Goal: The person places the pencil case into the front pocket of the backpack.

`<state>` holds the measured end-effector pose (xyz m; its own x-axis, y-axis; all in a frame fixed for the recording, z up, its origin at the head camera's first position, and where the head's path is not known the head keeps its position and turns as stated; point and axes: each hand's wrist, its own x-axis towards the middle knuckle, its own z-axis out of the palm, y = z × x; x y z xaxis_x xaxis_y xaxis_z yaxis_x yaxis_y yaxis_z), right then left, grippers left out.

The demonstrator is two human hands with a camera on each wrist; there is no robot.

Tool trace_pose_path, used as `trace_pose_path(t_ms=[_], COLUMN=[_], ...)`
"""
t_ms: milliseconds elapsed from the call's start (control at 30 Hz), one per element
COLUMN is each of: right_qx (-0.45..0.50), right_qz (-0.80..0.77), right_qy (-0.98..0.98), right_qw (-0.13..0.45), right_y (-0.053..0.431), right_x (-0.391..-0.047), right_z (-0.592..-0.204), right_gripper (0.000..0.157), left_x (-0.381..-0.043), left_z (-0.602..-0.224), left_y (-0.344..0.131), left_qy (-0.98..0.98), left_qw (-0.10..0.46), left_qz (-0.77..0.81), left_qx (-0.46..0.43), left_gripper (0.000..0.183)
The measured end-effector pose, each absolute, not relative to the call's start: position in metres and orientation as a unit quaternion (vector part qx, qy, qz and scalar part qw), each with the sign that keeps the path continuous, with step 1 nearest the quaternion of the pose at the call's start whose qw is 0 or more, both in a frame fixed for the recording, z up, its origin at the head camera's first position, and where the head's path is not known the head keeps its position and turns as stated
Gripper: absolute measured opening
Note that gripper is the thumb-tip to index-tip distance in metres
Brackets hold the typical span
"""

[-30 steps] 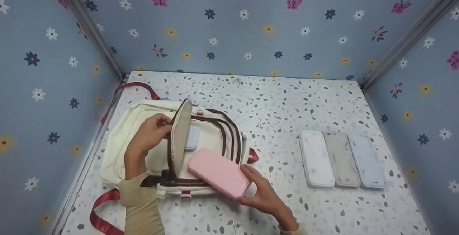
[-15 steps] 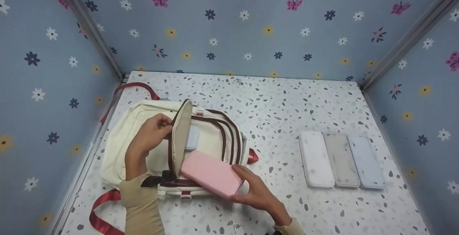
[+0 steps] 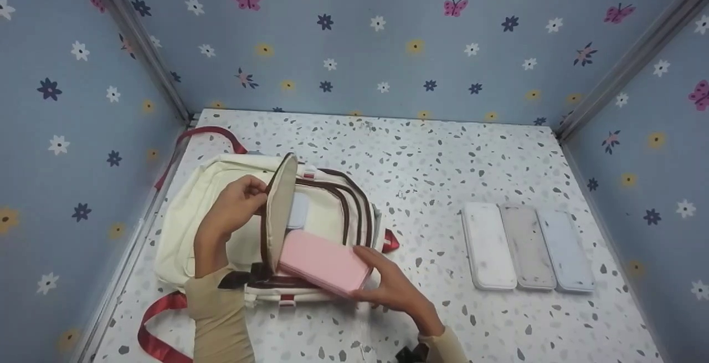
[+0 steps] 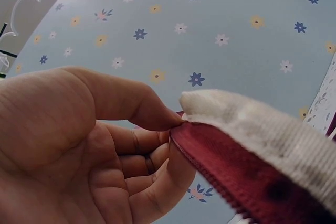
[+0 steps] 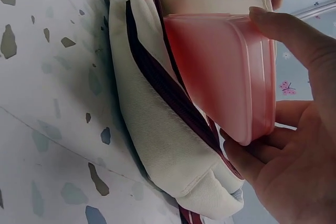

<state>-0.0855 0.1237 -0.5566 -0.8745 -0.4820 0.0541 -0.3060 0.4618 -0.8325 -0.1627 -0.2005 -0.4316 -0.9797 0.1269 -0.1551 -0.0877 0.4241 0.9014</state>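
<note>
A cream backpack (image 3: 221,252) with dark red zips lies on the speckled table, its front pocket unzipped. My left hand (image 3: 238,202) pinches the zipped edge of the pocket flap (image 3: 279,208) and holds it raised; in the left wrist view thumb and fingers close on the flap's red zip tape (image 4: 210,150). My right hand (image 3: 390,285) grips a pink rectangular case (image 3: 324,260) by its near end, thumb on one side and fingers on the other. The case's far end lies at the pocket opening beside the flap. A pale blue case (image 3: 298,210) sits partly hidden inside the pocket.
At the right of the table, a white case (image 3: 490,246), a grey case (image 3: 529,246) and a light blue case (image 3: 566,249) lie side by side. Red straps (image 3: 158,335) extend from the backpack. Flower-patterned walls (image 3: 354,36) enclose the table on three sides.
My right hand has moved left with the pink case, bringing its far end up to the flap and turning it a little flatter. The left hand and flap have stayed put.
</note>
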Motion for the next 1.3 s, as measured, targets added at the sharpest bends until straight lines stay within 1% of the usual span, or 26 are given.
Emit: trace_pose_path(t_ms=[167,333,567,833,1067,1300], right_qx=[-0.218,-0.210,-0.222,-0.221,-0.220,-0.229], right_qz=[-0.462,-0.466,-0.475,-0.487,-0.461,-0.462], right_qy=[0.856,0.857,0.850,0.842,0.857,0.854], right_qw=[0.076,0.066,0.056,0.071,0.064,0.068], right_y=[0.123,0.121,0.115,0.108,0.101,0.091], right_x=[-0.088,-0.090,-0.094,-0.100,-0.104,-0.111], right_z=[-0.557,-0.559,-0.563,-0.564,-0.563,-0.563], right_gripper=[0.084,0.087,0.086,0.087,0.085,0.083], left_x=[-0.163,-0.163,-0.163,-0.165,-0.165,-0.165], left_z=[-0.432,-0.434,-0.433,-0.433,-0.431,-0.429], left_y=[-0.200,-0.199,-0.199,-0.199,-0.197,-0.195], left_qy=[0.839,0.840,0.836,0.840,0.840,0.842], left_qw=[0.098,0.097,0.102,0.105,0.103,0.102], left_qz=[0.534,0.534,0.540,0.533,0.533,0.530], left_qx=[0.011,0.012,0.009,0.013,0.013,0.011], left_gripper=[0.023,0.022,0.023,0.023,0.022,0.022])
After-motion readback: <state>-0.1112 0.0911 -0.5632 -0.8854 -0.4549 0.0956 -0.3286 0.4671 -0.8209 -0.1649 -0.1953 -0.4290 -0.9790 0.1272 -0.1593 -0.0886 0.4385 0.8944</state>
